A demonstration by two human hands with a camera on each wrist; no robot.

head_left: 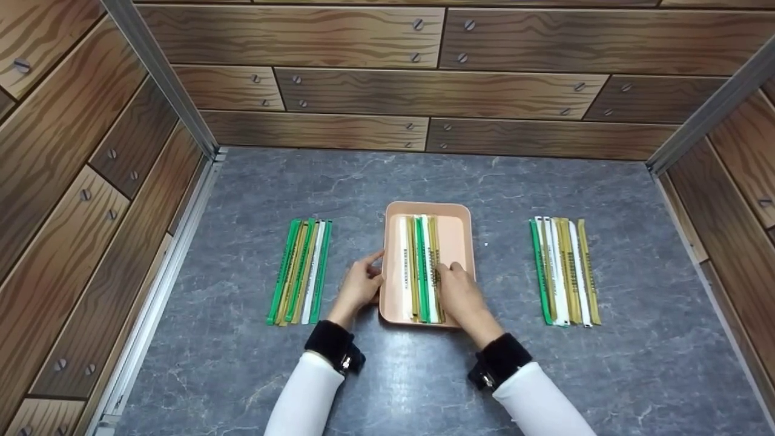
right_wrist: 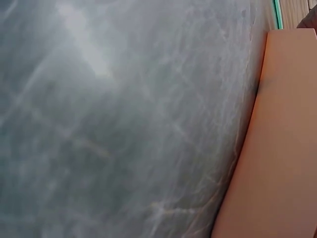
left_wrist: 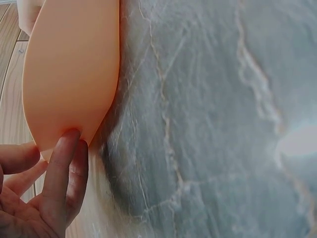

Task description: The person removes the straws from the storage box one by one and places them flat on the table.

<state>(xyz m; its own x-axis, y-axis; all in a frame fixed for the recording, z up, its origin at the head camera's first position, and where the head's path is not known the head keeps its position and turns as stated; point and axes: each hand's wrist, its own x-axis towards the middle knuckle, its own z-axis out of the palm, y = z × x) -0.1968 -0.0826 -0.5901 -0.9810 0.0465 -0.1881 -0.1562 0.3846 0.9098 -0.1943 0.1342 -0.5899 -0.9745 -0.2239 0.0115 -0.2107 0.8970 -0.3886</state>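
Inside the peach plastic tray (head_left: pixel 458 233), your right hand (head_left: pixel 461 292) pinches a slim gold packet (head_left: pixel 434 245) (left hand (head_left: pixel 358 283) loosely braced outside); dragging could skew neighbours (head_left: pixel 421 266).

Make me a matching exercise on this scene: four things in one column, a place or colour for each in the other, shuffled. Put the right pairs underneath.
Things:
1. tray
2. middle row of sticks
3. left grip
4. wristbands

Places and colours:
A. touching the tray's outer side
B. black
C. peach-coloured
D. lying inside the tray

Right pairs: 1-C, 2-D, 3-A, 4-B
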